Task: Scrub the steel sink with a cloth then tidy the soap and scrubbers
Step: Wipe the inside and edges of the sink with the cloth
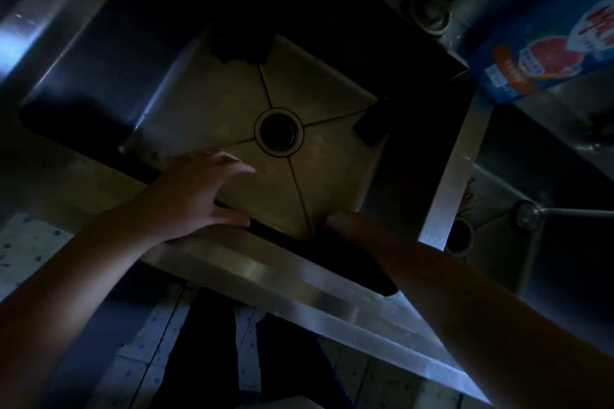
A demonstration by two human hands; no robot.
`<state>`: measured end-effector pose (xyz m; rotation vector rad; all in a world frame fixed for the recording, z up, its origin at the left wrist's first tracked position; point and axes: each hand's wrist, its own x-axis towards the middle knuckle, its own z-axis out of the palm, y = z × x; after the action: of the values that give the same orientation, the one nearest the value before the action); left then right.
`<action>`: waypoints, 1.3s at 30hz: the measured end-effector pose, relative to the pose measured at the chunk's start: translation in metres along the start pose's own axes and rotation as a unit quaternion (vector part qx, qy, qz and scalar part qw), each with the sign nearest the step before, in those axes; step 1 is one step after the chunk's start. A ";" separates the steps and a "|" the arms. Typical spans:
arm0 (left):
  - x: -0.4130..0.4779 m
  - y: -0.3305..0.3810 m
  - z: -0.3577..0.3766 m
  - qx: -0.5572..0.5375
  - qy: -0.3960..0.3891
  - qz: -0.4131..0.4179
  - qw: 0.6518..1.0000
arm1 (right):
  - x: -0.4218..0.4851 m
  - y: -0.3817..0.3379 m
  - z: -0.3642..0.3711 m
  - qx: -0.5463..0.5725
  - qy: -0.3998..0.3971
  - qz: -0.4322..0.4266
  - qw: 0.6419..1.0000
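Dim light, view straight down into the sink (265, 269).

- Left arm is coming in from the lower left, forearm crossing the near rim. Left hand (196, 192) is resting on that rim – thumb lying along the steel edge, the fingers stretched out loose and nearly straight over the basin floor, pointing toward the drain (279, 131). It is gripping nothing.
- Right arm is reaching in from the lower right, passing over the near rim and angling down into the basin. Right hand (349, 226) is sitting low at the near wall, where a floor crease meets it. Only the back of the hand is showing; the fingers are lost in shadow, so I cannot tell whether they are curled, flat, or holding anything.
- The basin floor is showing four creases running to the round drain in the middle.
- Far block (241, 46), dark, is sitting at the far edge of the floor; right block (370, 126), also dark, is lying by the right wall – too dim to identify either.
- Soap pack (545, 43), blue with red print, is lying on the counter at upper right, outside the basin.
- Second basin (564, 242) is adjoining on the right.
- Speckled floor tiles (139, 359) are showing below the rim.
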<state>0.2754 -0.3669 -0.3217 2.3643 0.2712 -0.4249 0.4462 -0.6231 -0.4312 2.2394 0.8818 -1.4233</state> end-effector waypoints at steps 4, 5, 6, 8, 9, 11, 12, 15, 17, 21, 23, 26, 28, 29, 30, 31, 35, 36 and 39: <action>0.003 -0.004 -0.002 -0.004 0.005 -0.036 0.999 | 0.020 0.023 -0.029 -0.038 0.041 -0.015 0.998; 0.003 -0.005 -0.002 0.001 0.005 -0.042 0.999 | 0.027 0.031 -0.040 -0.046 0.065 -0.012 0.997; 0.003 -0.005 -0.002 0.005 0.007 -0.043 0.999 | 0.035 0.039 -0.052 -0.045 0.097 0.006 0.994; 0.000 -0.006 -0.003 0.009 0.009 -0.040 0.999 | 0.048 0.051 -0.073 -0.064 0.171 0.051 0.982; -0.002 -0.006 -0.004 0.012 0.011 -0.039 0.999 | 0.054 0.054 -0.083 -0.083 0.210 0.072 0.971; -0.004 -0.007 -0.005 0.027 0.021 -0.033 0.999 | 0.063 0.052 -0.097 -0.117 0.245 0.119 0.955; -0.005 -0.007 -0.005 0.038 0.027 -0.030 0.998 | 0.067 0.051 -0.101 -0.118 0.255 0.130 0.951; -0.006 -0.009 -0.003 0.048 0.037 -0.027 0.998 | 0.068 0.045 -0.093 -0.081 0.252 0.116 0.957; -0.006 -0.009 -0.003 0.040 0.028 -0.045 0.998 | 0.062 0.043 -0.071 -0.062 0.234 0.077 0.967; -0.005 -0.006 -0.005 0.021 0.003 -0.070 0.997 | 0.042 0.032 -0.031 -0.102 0.146 0.009 0.984; -0.006 -0.005 -0.006 0.009 -0.001 -0.067 0.998 | 0.033 0.026 -0.022 -0.120 0.111 -0.017 0.986; -0.010 -0.007 -0.008 0.010 0.003 -0.067 0.998 | 0.029 0.032 -0.025 -0.113 0.108 -0.030 0.987; -0.013 -0.010 -0.010 0.033 0.013 -0.057 0.998 | 0.037 0.041 -0.040 -0.115 0.144 -0.008 0.983; -0.014 -0.011 -0.010 0.048 0.017 -0.045 0.998 | 0.041 0.045 -0.051 -0.110 0.168 0.014 0.980; -0.015 -0.012 -0.010 0.059 0.019 -0.034 0.997 | 0.048 0.047 -0.063 -0.094 0.192 0.047 0.976; -0.016 -0.013 -0.010 0.065 0.021 -0.028 0.997 | 0.055 0.048 -0.074 -0.079 0.220 0.074 0.970; -0.019 -0.011 -0.007 0.065 0.031 -0.038 0.997 | 0.073 0.049 -0.107 -0.051 0.274 0.145 0.949; -0.019 -0.010 -0.007 0.070 0.031 -0.037 0.996 | 0.073 0.047 -0.108 -0.048 0.277 0.144 0.949; -0.019 -0.008 -0.006 0.074 0.032 -0.037 0.996 | 0.068 0.040 -0.093 -0.016 0.265 0.111 0.958</action>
<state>0.2568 -0.3583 -0.3150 2.5228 0.3693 -0.4178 0.5574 -0.5773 -0.4531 2.6423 0.7570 -0.7092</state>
